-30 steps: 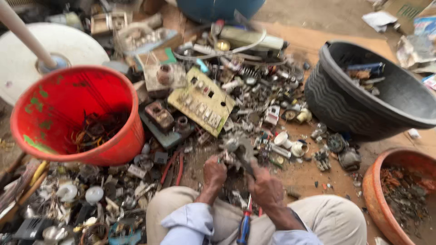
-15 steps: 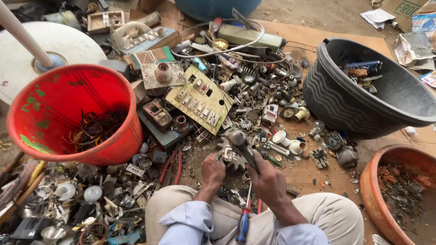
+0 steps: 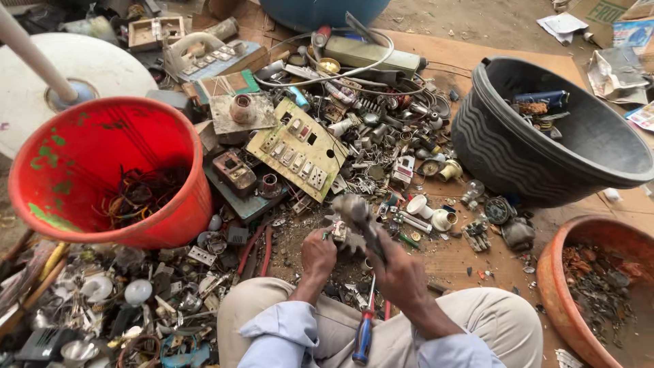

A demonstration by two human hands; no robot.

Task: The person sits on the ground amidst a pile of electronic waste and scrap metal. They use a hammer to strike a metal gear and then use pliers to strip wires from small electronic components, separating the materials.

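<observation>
Amid scrap, two hands (image 3: 361, 262), one hammer (image 3: 361, 217)

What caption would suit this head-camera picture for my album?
Seated person's left hand steadies a small metal part while the right hand raises a hammer, between red tub and black basin.

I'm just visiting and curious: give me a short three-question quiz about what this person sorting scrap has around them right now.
1. True or false: the round red plastic bucket holds a tangle of wires.
2. What lies on the person's lap, between the left hand and right hand?
A. a glass bulb
B. a red-and-blue-handled screwdriver
C. a white cup
3. Fill in: the ribbed black plastic basin stands on the person's ____ side.

Key: 1 true; 2 B; 3 right. Both hands grip a grey metal part over the scrap pile.
</observation>
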